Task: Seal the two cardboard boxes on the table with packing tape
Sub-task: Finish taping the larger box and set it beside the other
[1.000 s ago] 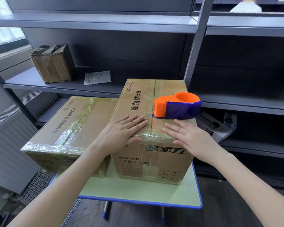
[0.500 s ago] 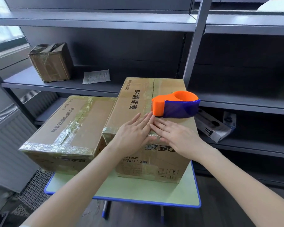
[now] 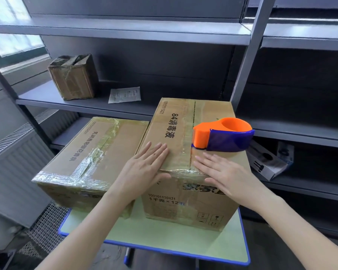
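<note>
Two cardboard boxes stand side by side on a small green table [image 3: 176, 238]. The taller right box [image 3: 185, 203] has clear tape along its top seam and over its near edge. My left hand [image 3: 144, 170] lies flat with straight fingers on the box top left of the seam, thumb over the near edge. My right hand [image 3: 222, 172] presses flat on the top right of the seam. An orange and blue tape dispenser [image 3: 222, 135] rests on this box just beyond my right fingers. The lower left box [image 3: 98, 152] carries crinkled tape across its top and near edge.
Grey metal shelving [image 3: 125, 30] rises right behind the table. A small taped carton [image 3: 74, 76] and a paper slip [image 3: 125, 94] sit on a shelf at the left. A white packet [image 3: 267, 160] leans on a lower shelf at the right. A radiator [image 3: 14, 164] stands at left.
My hands, which met at the seam near the dispenser half a second ago, have slid apart along the box's near edge, the left going left and the right going right.
</note>
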The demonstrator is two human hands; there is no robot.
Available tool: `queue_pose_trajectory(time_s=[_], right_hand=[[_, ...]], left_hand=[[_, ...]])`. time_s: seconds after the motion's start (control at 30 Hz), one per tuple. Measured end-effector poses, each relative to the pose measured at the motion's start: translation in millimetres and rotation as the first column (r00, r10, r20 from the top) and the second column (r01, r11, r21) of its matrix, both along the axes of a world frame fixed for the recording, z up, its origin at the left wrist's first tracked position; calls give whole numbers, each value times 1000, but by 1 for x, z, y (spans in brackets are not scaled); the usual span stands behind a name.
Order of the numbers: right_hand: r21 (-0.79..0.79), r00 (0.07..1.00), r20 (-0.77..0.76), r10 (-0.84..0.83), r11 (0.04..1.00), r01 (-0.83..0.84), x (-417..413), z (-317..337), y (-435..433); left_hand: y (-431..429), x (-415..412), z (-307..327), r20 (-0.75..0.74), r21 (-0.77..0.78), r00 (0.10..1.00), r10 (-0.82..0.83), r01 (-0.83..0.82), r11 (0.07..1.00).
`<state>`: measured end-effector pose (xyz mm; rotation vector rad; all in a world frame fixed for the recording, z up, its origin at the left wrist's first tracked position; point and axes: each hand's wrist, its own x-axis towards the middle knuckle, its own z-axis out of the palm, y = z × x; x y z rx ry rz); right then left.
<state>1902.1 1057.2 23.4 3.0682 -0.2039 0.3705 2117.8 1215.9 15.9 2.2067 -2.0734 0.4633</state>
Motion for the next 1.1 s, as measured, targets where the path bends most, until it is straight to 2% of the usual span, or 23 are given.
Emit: queue_pose_trajectory(time_s=[0.1, 0.13, 0.23, 0.33, 0.47, 0.7, 0.9, 1.1], right_hand=[[-151, 1000, -5, -22, 988, 21, -17, 5, -11], [-157, 999, 7, -32, 987, 33, -23, 5, -14], [-87, 996, 53, -72, 993, 76, -30, 2, -15], [-57, 992, 87, -87, 994, 92, -26, 0, -12], [-24, 991, 84, -106, 994, 108, -27, 0, -10], [194, 988, -9, -152, 969, 151, -30, 2, -9], [154, 987, 46, -157, 977, 148, -29, 3, -3], [267, 981, 48, -189, 949, 169, -30, -1, -7]], left_hand=[[2, 15, 3, -12, 29, 1000, -3, 3, 1000], [0, 21, 4, -31, 39, 999, -18, 20, 999], [-4, 27, 1, -135, 2, 987, -86, 87, 996], [-6, 25, -2, -173, -48, 980, -101, 94, 994], [-4, 24, -1, -159, -68, 981, -113, 104, 992], [-5, 33, 4, -115, 80, 992, -60, 69, 994], [-12, 20, -3, -102, 42, 995, -21, 25, 999], [-11, 19, -2, -88, 97, 996, 29, -20, 995]])
